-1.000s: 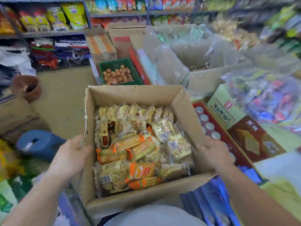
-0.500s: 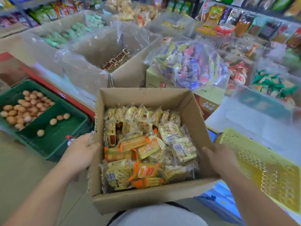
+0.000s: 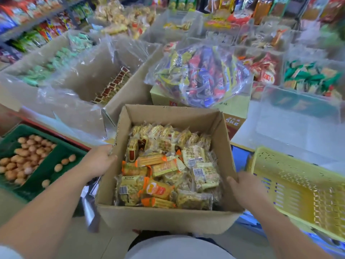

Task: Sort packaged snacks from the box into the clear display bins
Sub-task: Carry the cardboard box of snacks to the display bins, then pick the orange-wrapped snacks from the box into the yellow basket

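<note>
Cardboard box: held up between both grips, open-topped, near the clear bins.
Packaged snacks: piled inside the box.
Left grip: closed on the box's left wall.
Right grip: clasping the right wall.

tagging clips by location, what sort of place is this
Most likely a small snack or grocery shop. Shelves of bagged snacks line the back, clear display bins hold loose wrapped snacks, and the cardboard box held in front is full of packaged snacks.
</note>
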`<state>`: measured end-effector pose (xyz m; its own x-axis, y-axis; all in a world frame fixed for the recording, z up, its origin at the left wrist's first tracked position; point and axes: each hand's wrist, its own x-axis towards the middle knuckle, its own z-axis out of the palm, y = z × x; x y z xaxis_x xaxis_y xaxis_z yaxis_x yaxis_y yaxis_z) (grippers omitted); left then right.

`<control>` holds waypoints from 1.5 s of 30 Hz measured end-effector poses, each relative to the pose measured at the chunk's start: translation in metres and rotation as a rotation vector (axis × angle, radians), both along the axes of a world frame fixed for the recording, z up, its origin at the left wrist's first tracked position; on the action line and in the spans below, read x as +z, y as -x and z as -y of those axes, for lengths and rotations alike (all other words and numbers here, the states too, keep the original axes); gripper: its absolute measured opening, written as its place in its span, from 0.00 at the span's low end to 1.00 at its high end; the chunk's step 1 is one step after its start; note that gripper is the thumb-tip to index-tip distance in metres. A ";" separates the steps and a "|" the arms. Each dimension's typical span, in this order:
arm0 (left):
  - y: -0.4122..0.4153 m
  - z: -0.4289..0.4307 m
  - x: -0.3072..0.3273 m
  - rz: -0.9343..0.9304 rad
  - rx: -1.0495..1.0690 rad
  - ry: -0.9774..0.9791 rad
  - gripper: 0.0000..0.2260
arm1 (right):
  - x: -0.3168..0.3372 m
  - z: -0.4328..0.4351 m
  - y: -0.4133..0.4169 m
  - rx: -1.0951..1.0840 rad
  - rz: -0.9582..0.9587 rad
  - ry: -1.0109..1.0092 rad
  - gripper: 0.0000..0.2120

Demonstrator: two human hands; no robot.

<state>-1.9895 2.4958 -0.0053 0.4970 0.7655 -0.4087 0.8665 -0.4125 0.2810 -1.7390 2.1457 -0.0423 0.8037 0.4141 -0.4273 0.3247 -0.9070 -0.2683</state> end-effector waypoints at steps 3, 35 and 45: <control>-0.011 -0.032 -0.007 -0.037 -0.076 -0.032 0.04 | -0.001 -0.009 0.014 0.001 -0.042 0.001 0.18; -0.068 -0.048 -0.077 0.019 -0.758 0.294 0.40 | -0.008 -0.200 0.113 0.486 -0.518 -0.090 0.29; -0.075 -0.032 -0.079 0.101 -0.704 0.279 0.18 | -0.009 -0.198 0.110 0.427 -0.630 -0.099 0.16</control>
<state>-1.9142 2.5275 -0.0842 0.8747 0.1292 -0.4670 0.3897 -0.7604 0.5195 -1.8487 2.3435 -0.0515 0.1827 0.6940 -0.6964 0.4005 -0.6994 -0.5919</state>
